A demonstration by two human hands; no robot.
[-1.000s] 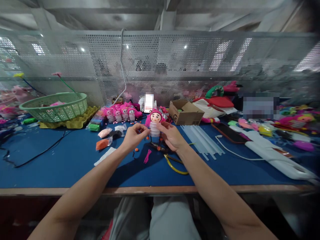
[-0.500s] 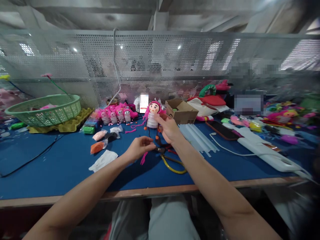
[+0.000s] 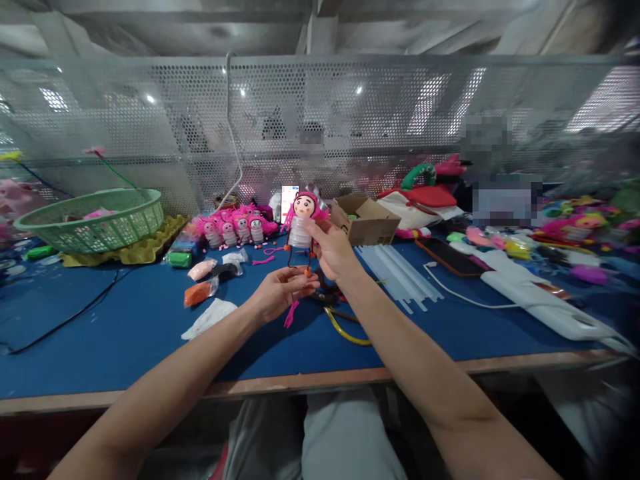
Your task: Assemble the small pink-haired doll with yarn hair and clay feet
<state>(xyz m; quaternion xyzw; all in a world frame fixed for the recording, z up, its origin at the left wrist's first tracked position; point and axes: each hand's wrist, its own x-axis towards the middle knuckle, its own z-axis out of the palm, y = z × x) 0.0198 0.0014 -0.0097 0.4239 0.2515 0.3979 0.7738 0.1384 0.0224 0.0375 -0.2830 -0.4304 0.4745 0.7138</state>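
Observation:
My right hand (image 3: 334, 253) grips the body of a small doll (image 3: 300, 235) and holds it upright above the table. The doll has pink yarn hair, a painted face, a clear ribbed body and thin dark legs ending in orange feet. Below it, the fingers of my left hand (image 3: 281, 292) close at one orange foot (image 3: 307, 272). Dark-jawed pliers (image 3: 326, 298) lie behind and beneath my hands, partly hidden. A loop of yellow tubing (image 3: 345, 333) and a strand of pink yarn (image 3: 291, 315) rest close by.
Several finished-looking pink-haired dolls (image 3: 242, 230) stand at the back, left of a cardboard box (image 3: 373, 227). Pale plastic tubes (image 3: 397, 277), a phone (image 3: 447, 259) and a white power strip (image 3: 543, 303) lie right. A green basket (image 3: 100, 223) and clay packets (image 3: 200, 292) are left.
My left hand has risen slightly to the doll's foot, its fingers now touching it. The doll, in my right hand, has shifted slightly left and up and tilts a little.

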